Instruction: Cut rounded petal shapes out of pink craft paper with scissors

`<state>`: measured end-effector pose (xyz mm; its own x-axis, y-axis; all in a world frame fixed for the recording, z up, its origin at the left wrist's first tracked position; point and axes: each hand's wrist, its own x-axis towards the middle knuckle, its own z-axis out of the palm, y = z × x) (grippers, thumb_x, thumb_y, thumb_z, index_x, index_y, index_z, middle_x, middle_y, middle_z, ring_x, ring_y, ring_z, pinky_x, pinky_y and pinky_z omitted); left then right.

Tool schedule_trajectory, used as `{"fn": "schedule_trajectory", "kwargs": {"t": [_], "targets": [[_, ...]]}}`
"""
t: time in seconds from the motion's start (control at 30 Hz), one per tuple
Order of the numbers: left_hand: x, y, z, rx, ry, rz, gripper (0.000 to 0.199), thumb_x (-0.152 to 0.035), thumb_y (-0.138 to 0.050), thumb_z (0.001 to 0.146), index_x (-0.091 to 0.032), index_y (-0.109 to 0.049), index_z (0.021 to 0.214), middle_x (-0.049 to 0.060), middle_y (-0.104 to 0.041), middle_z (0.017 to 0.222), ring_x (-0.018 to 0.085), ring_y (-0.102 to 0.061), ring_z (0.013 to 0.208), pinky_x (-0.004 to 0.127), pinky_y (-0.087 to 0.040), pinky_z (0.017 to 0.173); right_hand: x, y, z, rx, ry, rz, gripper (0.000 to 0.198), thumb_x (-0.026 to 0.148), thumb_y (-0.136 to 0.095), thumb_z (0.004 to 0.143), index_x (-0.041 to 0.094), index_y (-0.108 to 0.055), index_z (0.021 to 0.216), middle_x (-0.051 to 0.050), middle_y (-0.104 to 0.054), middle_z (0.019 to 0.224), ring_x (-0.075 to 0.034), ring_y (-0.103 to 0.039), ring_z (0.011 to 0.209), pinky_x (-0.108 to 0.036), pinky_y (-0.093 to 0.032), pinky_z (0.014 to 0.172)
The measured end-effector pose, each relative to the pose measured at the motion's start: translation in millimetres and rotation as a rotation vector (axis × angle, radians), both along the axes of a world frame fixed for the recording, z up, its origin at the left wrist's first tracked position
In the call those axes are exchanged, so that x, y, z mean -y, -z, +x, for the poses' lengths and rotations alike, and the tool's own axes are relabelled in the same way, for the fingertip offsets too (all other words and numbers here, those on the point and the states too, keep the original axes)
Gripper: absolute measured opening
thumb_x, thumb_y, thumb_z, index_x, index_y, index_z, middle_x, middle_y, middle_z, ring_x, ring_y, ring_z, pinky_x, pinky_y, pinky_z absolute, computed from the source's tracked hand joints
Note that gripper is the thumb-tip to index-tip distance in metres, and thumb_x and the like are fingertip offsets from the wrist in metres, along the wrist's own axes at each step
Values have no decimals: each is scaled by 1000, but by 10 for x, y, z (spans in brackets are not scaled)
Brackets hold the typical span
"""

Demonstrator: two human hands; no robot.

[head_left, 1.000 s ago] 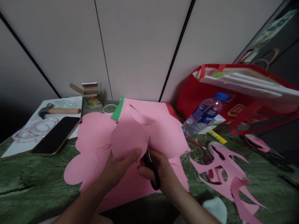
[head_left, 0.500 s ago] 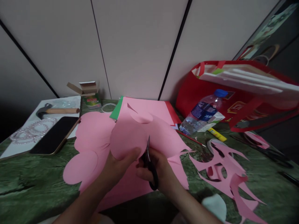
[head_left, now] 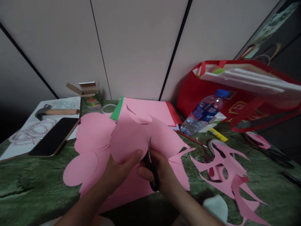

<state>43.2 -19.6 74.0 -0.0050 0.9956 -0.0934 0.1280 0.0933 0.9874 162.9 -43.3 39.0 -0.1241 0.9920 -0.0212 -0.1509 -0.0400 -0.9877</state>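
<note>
My left hand point(head_left: 124, 168) grips the lower edge of a sheet of pink paper point(head_left: 128, 138), thumb on top, where a rounded shape is partly cut. In my right hand point(head_left: 158, 172) is a pair of scissors point(head_left: 152, 171) with black handles, its blades pointing up and away at the right edge of that rounded shape. Beneath both hands lies more pink paper point(head_left: 131, 194). Pink rounded cut-outs point(head_left: 80, 169) overlap to the left of my left hand.
Pink paper scraps point(head_left: 228, 179) lie at the right. A water bottle point(head_left: 204, 111) leans against a red bag point(head_left: 188, 91). On the left are a phone point(head_left: 55, 136), a hammer point(head_left: 61, 111), bead strings point(head_left: 33, 131) and an opened small box point(head_left: 92, 100).
Very little differs. The paper edge to the right of the scissors has shifted slightly; both hands hold nearly the same position.
</note>
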Motion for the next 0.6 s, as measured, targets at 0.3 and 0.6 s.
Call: {"fn": "schedule_trajectory", "kwargs": {"t": [0.3, 0.6], "targets": [[10, 71, -2, 3, -106, 5, 24, -33, -67, 60, -18, -58, 78, 4, -70, 79, 23, -65, 81, 31, -53, 67, -7, 2, -16, -48, 17, 35, 32, 37, -74, 60, 17, -52, 70, 5, -40, 60, -9, -32, 54, -22, -26, 49], [-4, 36, -8, 9, -49, 10, 20, -33, -66, 61, -18, -58, 73, 4, -70, 73, 22, -65, 74, 31, -53, 62, 8, 1, -22, -82, 37, -7, 29, 33, -76, 59, 15, -55, 69, 6, -40, 58, -8, -32, 53, -22, -25, 49]]}}
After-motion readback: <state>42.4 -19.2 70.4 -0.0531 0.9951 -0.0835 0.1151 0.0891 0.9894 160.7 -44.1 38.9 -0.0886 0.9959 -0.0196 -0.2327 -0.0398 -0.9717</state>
